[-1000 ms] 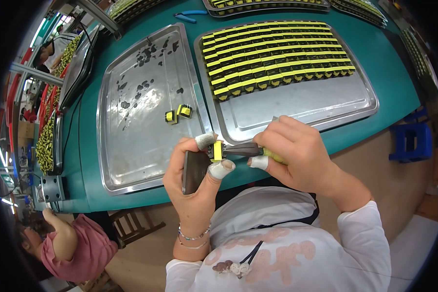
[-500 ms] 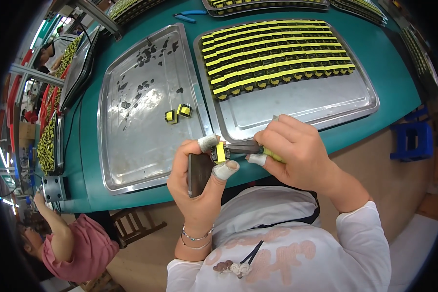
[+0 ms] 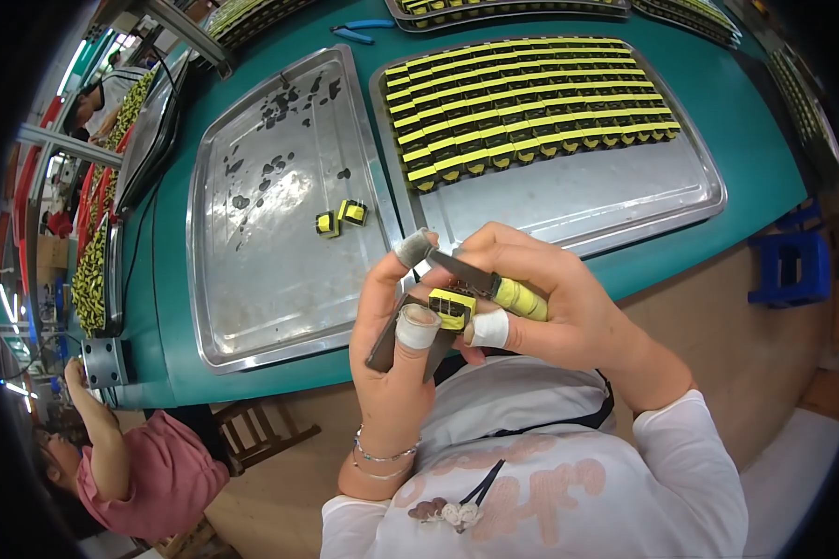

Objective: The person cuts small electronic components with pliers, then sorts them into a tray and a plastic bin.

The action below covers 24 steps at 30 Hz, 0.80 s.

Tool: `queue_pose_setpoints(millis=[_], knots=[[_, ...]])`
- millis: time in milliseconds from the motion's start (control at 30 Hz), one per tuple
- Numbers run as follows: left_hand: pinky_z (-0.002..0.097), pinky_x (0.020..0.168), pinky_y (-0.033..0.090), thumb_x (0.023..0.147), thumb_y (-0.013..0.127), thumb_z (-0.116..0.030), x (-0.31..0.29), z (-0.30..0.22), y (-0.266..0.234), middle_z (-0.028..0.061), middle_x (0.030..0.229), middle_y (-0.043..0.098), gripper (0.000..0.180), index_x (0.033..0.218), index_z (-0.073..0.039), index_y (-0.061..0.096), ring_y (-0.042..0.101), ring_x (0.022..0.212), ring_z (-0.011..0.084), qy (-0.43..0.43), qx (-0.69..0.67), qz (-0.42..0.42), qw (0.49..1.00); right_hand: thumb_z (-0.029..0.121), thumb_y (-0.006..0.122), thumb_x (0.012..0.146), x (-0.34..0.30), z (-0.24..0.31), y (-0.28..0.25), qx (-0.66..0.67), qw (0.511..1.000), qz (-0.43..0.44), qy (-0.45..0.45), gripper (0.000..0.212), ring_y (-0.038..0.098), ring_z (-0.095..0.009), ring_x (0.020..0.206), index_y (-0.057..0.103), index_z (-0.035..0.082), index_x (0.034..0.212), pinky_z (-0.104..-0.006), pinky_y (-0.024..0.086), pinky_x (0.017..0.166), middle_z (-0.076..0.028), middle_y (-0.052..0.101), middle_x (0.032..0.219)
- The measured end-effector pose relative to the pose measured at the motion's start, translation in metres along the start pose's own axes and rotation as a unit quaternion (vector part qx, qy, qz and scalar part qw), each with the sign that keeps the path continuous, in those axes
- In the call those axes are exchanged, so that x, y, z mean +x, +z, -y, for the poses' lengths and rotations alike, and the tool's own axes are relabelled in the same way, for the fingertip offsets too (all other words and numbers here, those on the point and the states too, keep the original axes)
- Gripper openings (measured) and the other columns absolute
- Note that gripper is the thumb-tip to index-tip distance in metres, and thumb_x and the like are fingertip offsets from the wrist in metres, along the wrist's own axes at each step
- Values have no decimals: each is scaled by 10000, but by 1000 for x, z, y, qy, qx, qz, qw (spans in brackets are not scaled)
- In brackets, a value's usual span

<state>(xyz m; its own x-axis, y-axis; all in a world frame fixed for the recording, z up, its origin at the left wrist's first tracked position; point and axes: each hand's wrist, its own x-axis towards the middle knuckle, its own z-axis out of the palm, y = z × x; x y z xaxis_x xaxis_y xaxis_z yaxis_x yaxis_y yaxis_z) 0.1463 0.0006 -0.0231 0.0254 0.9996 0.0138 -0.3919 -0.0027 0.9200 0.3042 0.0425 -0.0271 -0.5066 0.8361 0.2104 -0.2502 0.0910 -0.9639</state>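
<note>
A small transformer (image 3: 451, 311), with black core, yellow tape and metal pins showing, sits between my two thumbs. My left hand (image 3: 393, 335) is closed, its wrapped thumb against the transformer's left side and a dark flat plate (image 3: 382, 347) in its palm. The wrapped left forefinger touches the tip of a dark metal hand tool (image 3: 466, 273). My right hand (image 3: 569, 303) grips this tool by its yellow-wrapped handle; the tool's exact kind is unclear. My right thumb, also wrapped, lies against the transformer's right side. The fingers beneath are partly hidden.
Two transformers (image 3: 341, 218) lie on the left metal tray (image 3: 261, 317), which has dark spots. Rows of transformers (image 3: 531, 102) fill the far part of the right tray (image 3: 569, 200). Blue-handled pliers (image 3: 364, 30) lie behind. A person in pink (image 3: 154, 475) sits at left; a blue stool (image 3: 788, 270) stands right.
My hands have come closer together and the transformer has turned, its pins now showing. The tool has shifted from pointing at the transformer's side to lying above it.
</note>
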Motion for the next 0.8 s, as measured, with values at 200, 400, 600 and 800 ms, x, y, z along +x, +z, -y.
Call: queue_pose_setpoints(millis=[200, 400, 600, 800], knots=[[198, 541, 446, 958, 495, -339, 1, 2, -13, 92, 940, 577, 501, 1290, 16, 373, 535, 690, 92, 1, 60, 5, 998, 76, 684, 812, -4, 0, 6, 174, 982, -6, 70, 329, 589, -155, 912, 553, -17, 1099, -279, 479, 807, -80, 572, 1026], [298, 792, 467, 921, 470, -493, 8, 0, -18, 123, 1042, 549, 589, 1268, -23, 385, 527, 891, 179, 26, -325, -9, 945, 50, 742, 756, -5, -5, 8, 24, 998, -49, 21, 382, 573, -117, 911, 539, 9, 1077, -269, 471, 800, -60, 586, 1004], [425, 1106, 273, 824, 535, -621, 13, 5, -7, 206, 1360, 402, 779, 1313, -42, 356, 396, 1275, 308, 25, -369, -41, 928, -67, 642, 705, 1, -16, 19, -158, 980, -66, -100, 357, 611, -179, 863, 620, 1, 1055, -283, 480, 760, -103, 626, 981], [459, 1140, 189, 873, 467, -595, 14, 9, -4, 236, 1441, 297, 793, 1385, -22, 270, 305, 1344, 322, 77, -268, 24, 960, -76, 583, 609, 3, -18, 20, -216, 961, -68, -161, 464, 620, -242, 858, 640, 10, 1062, -307, 487, 779, -130, 618, 967]])
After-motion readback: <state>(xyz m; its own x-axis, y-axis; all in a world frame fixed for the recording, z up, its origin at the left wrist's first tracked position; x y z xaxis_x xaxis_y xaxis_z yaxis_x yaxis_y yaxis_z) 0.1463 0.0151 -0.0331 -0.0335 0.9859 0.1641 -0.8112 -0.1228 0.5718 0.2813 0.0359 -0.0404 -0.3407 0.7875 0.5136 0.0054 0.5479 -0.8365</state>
